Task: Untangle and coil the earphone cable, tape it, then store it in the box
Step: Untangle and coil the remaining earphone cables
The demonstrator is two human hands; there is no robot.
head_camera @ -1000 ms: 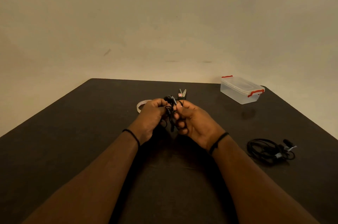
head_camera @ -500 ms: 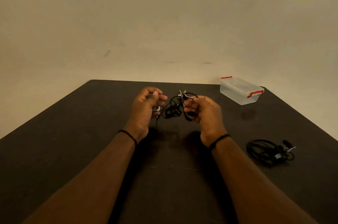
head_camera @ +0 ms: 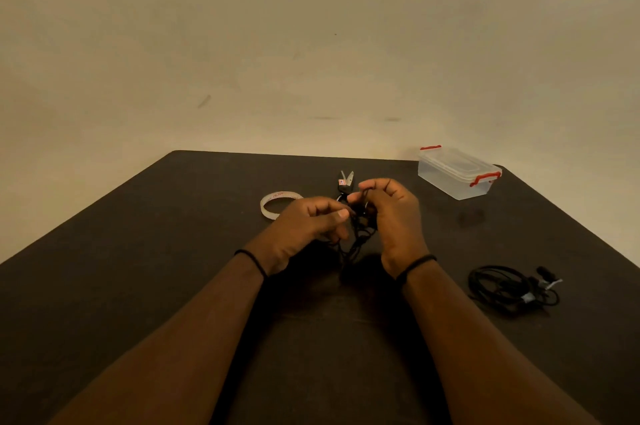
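The tangled black earphone cable point(head_camera: 358, 234) hung in a loose knot between the two hands, above the dark table point(head_camera: 138, 268), its strands drooping toward the surface. The left hand point(head_camera: 308, 227) pinched a strand between thumb and fingertips; the right hand point(head_camera: 391, 213) held the tangle's upper part in curled fingers. Just beyond the cable lay small metal scissors with a black handle point(head_camera: 346, 179), and to their left a flat ring of whitish tape point(head_camera: 277, 204). Farther right of the cable stood a clear plastic box with red clips point(head_camera: 457, 176), lid on. Right of the cable and nearer the person lay a second bundled black cable point(head_camera: 509, 287).
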